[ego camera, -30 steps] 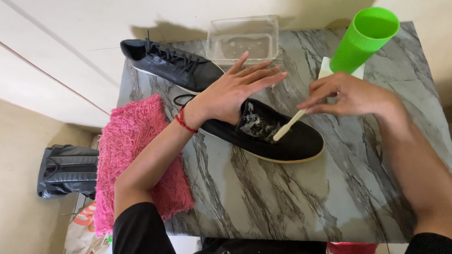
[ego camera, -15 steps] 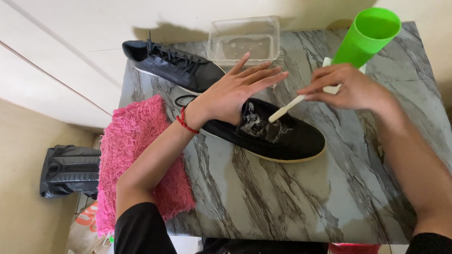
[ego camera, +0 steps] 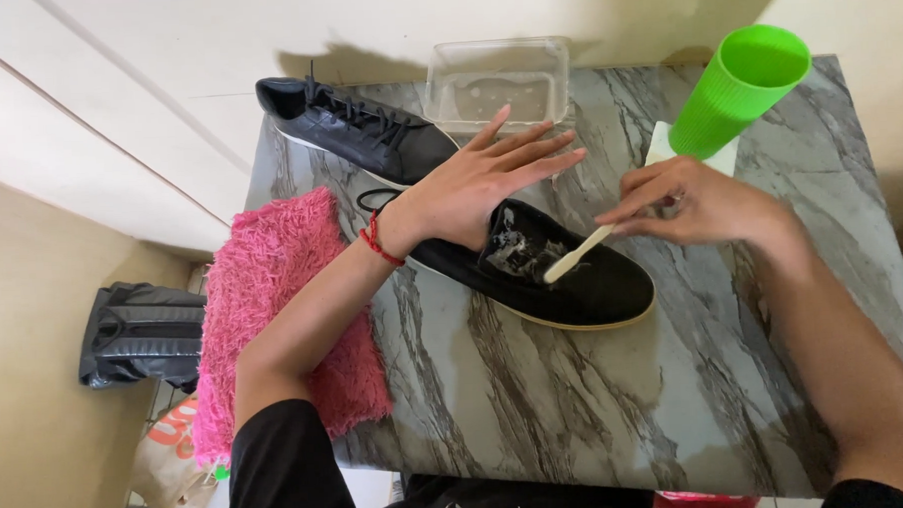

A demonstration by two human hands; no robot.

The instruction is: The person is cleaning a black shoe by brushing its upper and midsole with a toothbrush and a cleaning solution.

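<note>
A black shoe (ego camera: 582, 279) with a pale sole lies on the grey marble table (ego camera: 577, 400). My left hand (ego camera: 474, 188) rests flat on its rear half, fingers spread, a red string around the wrist. My right hand (ego camera: 705, 203) grips a white toothbrush (ego camera: 577, 255). The brush head touches a foamy wet patch (ego camera: 519, 250) on top of the shoe.
A second black laced shoe (ego camera: 362, 132) lies at the table's far left. Behind it sits a clear plastic tub (ego camera: 501, 82). A green ribbed cup (ego camera: 741, 89) stands on a white block at the far right. A pink fluffy cloth (ego camera: 278, 300) hangs over the left edge. A dark bag (ego camera: 139, 335) sits on the floor.
The toothbrush head moved back along the shoe's top, then forward again over the foamy patch. My left hand has stayed on the shoe.
</note>
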